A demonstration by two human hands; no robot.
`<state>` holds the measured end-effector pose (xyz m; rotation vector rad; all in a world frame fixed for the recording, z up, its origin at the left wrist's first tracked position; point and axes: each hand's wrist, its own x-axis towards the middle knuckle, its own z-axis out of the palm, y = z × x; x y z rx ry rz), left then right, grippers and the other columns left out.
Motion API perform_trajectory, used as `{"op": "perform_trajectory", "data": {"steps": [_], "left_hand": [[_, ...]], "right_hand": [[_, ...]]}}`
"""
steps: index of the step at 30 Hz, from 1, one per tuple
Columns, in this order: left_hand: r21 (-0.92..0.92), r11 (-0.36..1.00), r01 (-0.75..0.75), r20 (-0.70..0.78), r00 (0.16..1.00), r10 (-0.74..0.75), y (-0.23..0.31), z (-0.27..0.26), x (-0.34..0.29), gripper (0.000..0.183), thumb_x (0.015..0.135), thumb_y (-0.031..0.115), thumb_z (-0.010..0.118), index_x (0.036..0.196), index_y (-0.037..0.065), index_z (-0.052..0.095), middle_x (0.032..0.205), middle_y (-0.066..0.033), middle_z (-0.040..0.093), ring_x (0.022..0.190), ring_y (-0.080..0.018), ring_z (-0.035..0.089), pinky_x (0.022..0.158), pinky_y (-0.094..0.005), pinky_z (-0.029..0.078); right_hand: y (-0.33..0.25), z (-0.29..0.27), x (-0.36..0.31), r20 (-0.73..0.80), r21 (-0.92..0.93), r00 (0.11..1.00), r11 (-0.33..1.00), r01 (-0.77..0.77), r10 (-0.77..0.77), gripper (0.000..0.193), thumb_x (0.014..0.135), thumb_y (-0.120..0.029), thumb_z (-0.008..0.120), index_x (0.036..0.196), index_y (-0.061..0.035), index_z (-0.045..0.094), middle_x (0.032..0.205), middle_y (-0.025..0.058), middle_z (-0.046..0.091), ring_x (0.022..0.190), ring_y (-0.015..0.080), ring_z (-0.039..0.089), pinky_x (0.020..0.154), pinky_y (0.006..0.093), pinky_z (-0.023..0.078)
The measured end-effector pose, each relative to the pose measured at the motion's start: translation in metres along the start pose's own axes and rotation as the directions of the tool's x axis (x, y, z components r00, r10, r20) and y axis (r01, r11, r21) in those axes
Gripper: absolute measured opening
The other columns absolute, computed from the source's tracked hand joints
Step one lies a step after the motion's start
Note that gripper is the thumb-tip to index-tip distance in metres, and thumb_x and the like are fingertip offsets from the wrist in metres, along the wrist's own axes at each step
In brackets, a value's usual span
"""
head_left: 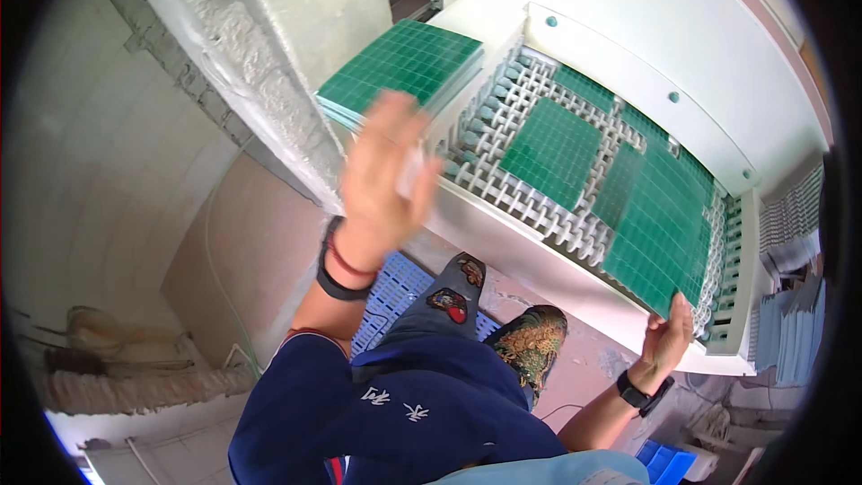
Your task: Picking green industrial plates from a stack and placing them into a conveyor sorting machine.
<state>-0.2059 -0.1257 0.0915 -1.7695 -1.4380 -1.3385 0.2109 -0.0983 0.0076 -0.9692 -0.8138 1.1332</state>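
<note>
A: Where was the left hand (382,171)?

B: It was raised with fingers spread and loose, blurred, just beside the near corner of the stack of green square mosaic tile sheets (401,67). I could not tell whether it touched the stack or held anything. The stack lay on the white ledge at the left end of the white slatted conveyor belt (503,175).

A: And the right hand (669,334)?

B: It sat at the near right edge of that belt, fingers curled up onto the corner of the large green mosaic sheet (660,224) lying there, gripping its edge.

A: What else lay on the belt?

B: 1 smaller green mosaic sheet (550,151) in its middle, apart from the large one, and more green sheets (584,87) farther back. A white curved machine cover (646,54) rose behind the belt. Below the belt's near edge were the person's patterned trousers and a pale blue plastic grid crate (395,292).
</note>
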Motion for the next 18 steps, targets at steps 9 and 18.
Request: {"op": "perform_trajectory", "data": {"steps": [9, 18], "left_hand": [[0.447, 0.691, 0.569, 0.124, 0.725, -0.677, -0.109, -0.037, -0.004, 0.042, 0.086, 0.035, 0.057, 0.104, -0.003, 0.057, 0.099, -0.0226, 0.060, 0.095, -0.0375, 0.055, 0.079, -0.0422, 0.045], [0.368, 0.867, 0.337, 0.031, 0.927, -0.374, -0.110, -0.039, -0.012, 0.039, 0.090, 0.034, 0.051, 0.105, -0.001, 0.061, 0.108, -0.0206, 0.060, 0.106, -0.0365, 0.054, 0.087, -0.0398, 0.044]], "right_hand": [[0.044, 0.233, -0.008, 0.366, 0.075, 0.893, 0.948, -0.309, 0.262, 0.018, 0.082, -0.014, 0.066, 0.093, -0.0009, 0.060, 0.078, 0.0015, 0.059, 0.058, 0.0093, 0.056, 0.047, 0.0219, 0.050], [0.070, 0.331, -0.005, 0.555, -0.070, 0.772, 0.942, -0.328, 0.310, 0.028, 0.083, -0.020, 0.066, 0.095, 0.0046, 0.059, 0.078, 0.0054, 0.059, 0.060, 0.0121, 0.058, 0.047, 0.0220, 0.052]]}}
